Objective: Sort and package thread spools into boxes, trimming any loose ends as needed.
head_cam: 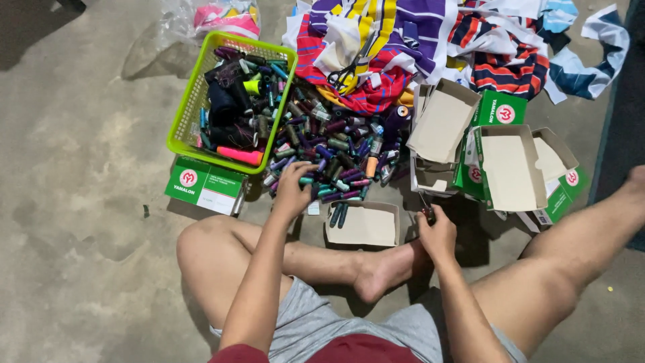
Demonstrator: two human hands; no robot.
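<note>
I sit on a concrete floor with my legs folded. My left hand [293, 190] reaches into a heap of small thread spools [334, 151] of many colours, its fingers closing on one at the heap's near edge. My right hand [437, 232] rests by my foot and grips a small dark spool. Between my hands lies a shallow open cardboard box [366, 225] holding two spools at its left end.
A lime green basket [188, 107] full of spools stands at the left, a green and white carton [205, 185] below it. Several open green cartons [504, 168] lie at the right. Striped cloth scraps [430, 40] with scissors [349, 70] cover the far side.
</note>
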